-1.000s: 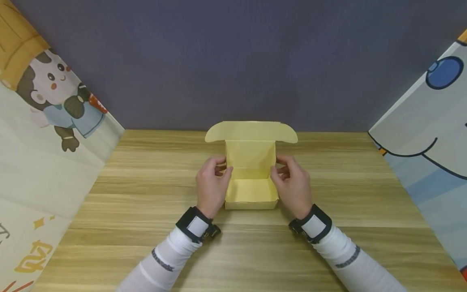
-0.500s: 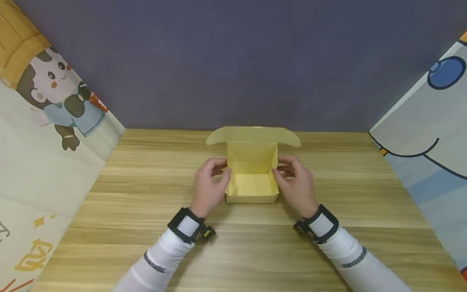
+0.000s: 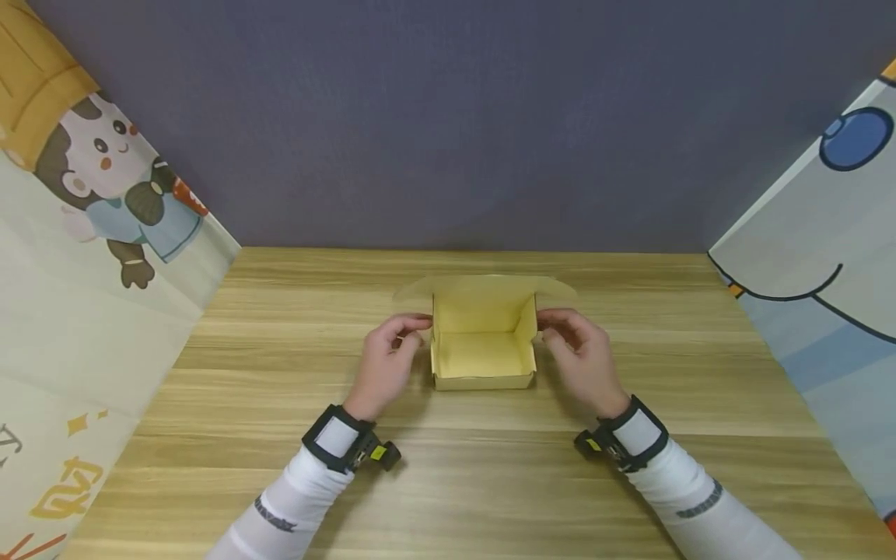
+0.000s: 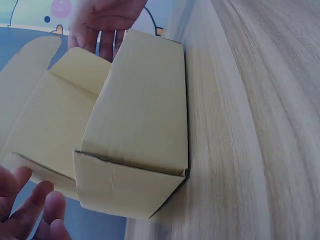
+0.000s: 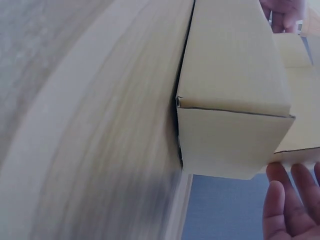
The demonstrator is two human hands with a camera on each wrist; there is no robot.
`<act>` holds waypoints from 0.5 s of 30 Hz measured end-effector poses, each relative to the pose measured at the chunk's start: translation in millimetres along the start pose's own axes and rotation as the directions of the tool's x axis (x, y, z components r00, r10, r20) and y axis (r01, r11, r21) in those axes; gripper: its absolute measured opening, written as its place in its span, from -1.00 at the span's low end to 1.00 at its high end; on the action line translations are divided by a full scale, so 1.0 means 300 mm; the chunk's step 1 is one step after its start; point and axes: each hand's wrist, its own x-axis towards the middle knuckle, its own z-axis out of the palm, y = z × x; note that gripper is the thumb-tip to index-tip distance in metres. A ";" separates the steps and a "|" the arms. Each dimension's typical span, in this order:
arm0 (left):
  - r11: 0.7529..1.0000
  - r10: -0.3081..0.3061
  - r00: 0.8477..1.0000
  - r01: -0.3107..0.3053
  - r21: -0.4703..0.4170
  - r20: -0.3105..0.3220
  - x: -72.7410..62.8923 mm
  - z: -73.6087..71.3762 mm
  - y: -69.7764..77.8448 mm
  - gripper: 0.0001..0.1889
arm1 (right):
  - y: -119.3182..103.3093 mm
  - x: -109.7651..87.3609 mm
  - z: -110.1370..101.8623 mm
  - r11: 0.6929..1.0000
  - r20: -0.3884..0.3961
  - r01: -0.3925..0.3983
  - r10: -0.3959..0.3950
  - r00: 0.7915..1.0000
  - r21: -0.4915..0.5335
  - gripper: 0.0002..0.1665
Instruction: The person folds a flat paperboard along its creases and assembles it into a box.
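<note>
In the middle of the table stands a small yellow cardboard box [image 3: 483,383], with its inside in view. Its lid [image 3: 483,313] is raised at the back, with side flaps folded inward and a wide front flap [image 3: 486,286] along the top edge. On the left of the lid, my left hand [image 3: 385,365] touches the side flap with its fingertips, thumb apart from the cardboard. My right hand [image 3: 586,365] does the same at the right side flap [image 5: 300,156]. In the wrist views the fingers look loosely bent, not curled round the box.
The wooden table [image 3: 483,474] runs back to a dark grey-blue wall [image 3: 476,124]. Printed cartoon panels flank it, one at the left [image 3: 70,327] and one at the right [image 3: 826,311]. Each wrist wears a black strap with a small camera [image 3: 387,455].
The lid's front flap has tipped forward and dropped lower as the lid swung toward me. Both thumbs have come off the box and the hands have spread slightly outward.
</note>
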 end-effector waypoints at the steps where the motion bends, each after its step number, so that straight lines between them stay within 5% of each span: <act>1: 1.000 -0.009 1.000 0.009 -0.006 0.013 -0.002 -0.004 0.001 -0.73 | 0.001 -0.001 -0.003 1.000 0.007 0.009 -0.009 1.000 0.000 -0.70; 10: 0.998 -0.070 0.990 0.069 0.012 0.126 -0.017 -0.044 -0.022 -0.67 | 0.032 -0.013 -0.039 0.999 0.095 -0.016 0.013 0.995 0.038 -0.63; 15: 0.988 -0.141 0.961 0.152 -0.027 0.239 -0.013 -0.081 -0.047 -0.62 | 0.049 -0.008 -0.066 0.994 0.148 -0.097 0.088 0.985 0.052 -0.66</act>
